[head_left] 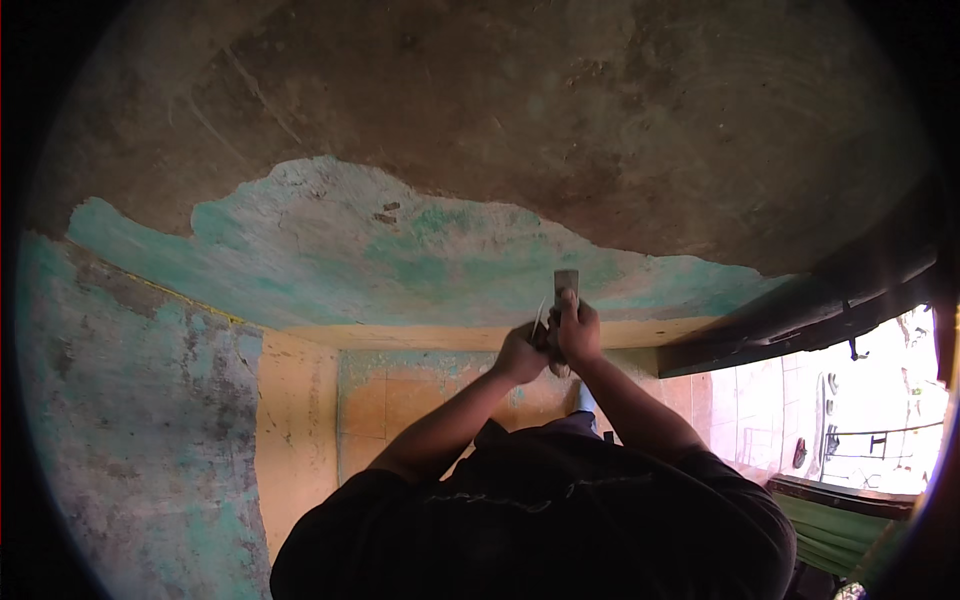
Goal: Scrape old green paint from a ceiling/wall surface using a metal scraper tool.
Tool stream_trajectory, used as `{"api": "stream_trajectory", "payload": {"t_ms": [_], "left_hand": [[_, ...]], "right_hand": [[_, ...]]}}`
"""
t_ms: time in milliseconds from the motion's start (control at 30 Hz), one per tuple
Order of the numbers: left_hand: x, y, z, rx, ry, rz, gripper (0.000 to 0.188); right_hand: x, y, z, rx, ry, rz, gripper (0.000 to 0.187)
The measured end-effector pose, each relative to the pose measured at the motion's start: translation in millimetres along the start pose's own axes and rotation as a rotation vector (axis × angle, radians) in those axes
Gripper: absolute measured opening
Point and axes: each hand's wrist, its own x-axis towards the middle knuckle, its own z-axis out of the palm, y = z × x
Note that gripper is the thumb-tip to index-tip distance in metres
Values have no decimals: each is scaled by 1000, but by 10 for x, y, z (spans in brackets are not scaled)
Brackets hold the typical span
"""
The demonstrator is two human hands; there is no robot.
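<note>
My right hand [579, 334] is closed around a scraper [566, 281], its flat, squarish grey blade pointing up toward the wall. The thumb lies along the tool near the base of the blade. Close beside it, my left hand [521, 353] is closed too, and a thin, pale-edged flat piece [541, 314] sticks up from its fingers; its kind cannot be made out. Both hands are close together in front of my body. Facing me is a wall [450, 250] with patchy turquoise and whitish paint low down and bare brown-grey plaster above a ragged edge.
At the left stands another wall [150, 400] with peeling blue-grey paint and a yellow lower band [297, 420]. Orange tiles [362, 400] cover the floor. A dark frame [800, 315] borders a bright opening at the right, with footwear [800, 453] outside and green cloth [835, 535] nearby.
</note>
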Motion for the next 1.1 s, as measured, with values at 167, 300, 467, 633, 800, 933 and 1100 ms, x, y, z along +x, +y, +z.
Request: {"api": "stream_trajectory", "payload": {"t_ms": [167,300,467,633,800,933,1100], "left_hand": [[186,167,-56,-80,-42,-57,25],[68,224,-87,-14,-112,-64,24],[17,87,-42,-61,-79,-104,25],[117,219,-88,-98,-94,-49,25],[4,-1,-8,-98,4,4,28],[155,226,-165,-145,-122,-62,29],[-14,-72,-50,-38,-104,-62,31]], "right_hand": [[188,-36,-17,16,28,-28,42],[79,-37,-3,65,45,-28,43],[41,-25,29,23,51,35,42],[96,-76,1,55,13,31,44],[43,38,41,-43,35,36,42],[107,-131,36,-39,1,-33,41],[45,314,31,24,59,27,42]]}}
